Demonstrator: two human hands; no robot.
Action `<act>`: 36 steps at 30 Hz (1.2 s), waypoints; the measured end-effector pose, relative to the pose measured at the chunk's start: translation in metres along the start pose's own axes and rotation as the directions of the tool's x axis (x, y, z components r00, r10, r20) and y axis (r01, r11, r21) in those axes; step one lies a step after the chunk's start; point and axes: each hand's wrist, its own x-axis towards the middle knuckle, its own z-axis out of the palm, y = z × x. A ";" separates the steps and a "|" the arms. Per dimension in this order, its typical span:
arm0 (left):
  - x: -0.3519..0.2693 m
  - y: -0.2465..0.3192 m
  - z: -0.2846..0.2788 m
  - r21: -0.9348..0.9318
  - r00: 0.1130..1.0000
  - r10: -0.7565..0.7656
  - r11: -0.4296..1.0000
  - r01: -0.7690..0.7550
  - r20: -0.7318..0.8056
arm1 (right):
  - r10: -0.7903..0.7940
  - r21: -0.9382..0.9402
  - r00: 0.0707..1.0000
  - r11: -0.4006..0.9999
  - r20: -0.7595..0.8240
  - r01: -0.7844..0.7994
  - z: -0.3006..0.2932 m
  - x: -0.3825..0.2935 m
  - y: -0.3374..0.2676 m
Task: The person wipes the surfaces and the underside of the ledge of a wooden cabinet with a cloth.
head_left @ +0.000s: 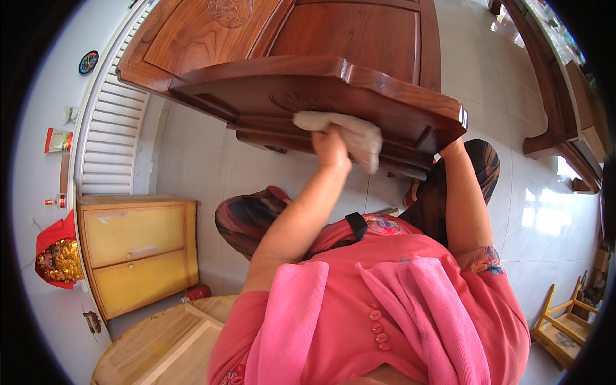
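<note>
My left hand [332, 150] holds a folded whitish cloth [353, 132] against the outer side panel of a polished reddish-brown wooden sofa [404, 113]. Just above the cloth, a carved round relief [296, 98] shows on that panel. My right hand [451, 149] is at the lower front corner of the same panel, and its fingers are mostly hidden behind the wood. The sofa's seat and back [346, 33] stretch away beyond the armrest. A pink towel [423, 298] hangs around my neck over a red shirt.
A yellow two-door cabinet [139, 255] and a white radiator [115, 130] stand at left. Behind on the left lies a rounded wooden board [163, 337]. A dark wooden table [548, 96] is on the right, with a small wooden chair [568, 322] lower down. Pale glossy tiles [510, 202] cover the floor.
</note>
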 end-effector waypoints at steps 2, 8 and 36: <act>0.039 0.020 -0.022 0.034 0.983 0.034 0.999 -0.028 -0.181 | -0.003 0.006 1.000 1.000 -0.002 0.003 -0.002 0.001 0.000; 0.145 0.086 -0.114 0.162 0.927 0.098 0.986 -0.041 -0.362 | 0.019 -0.038 0.999 0.999 -0.043 -0.021 0.001 0.000 -0.001; 0.129 0.056 -0.108 0.061 0.972 -0.067 0.995 0.083 -0.227 | -0.150 0.075 0.988 0.986 0.025 0.148 -0.020 -0.010 0.004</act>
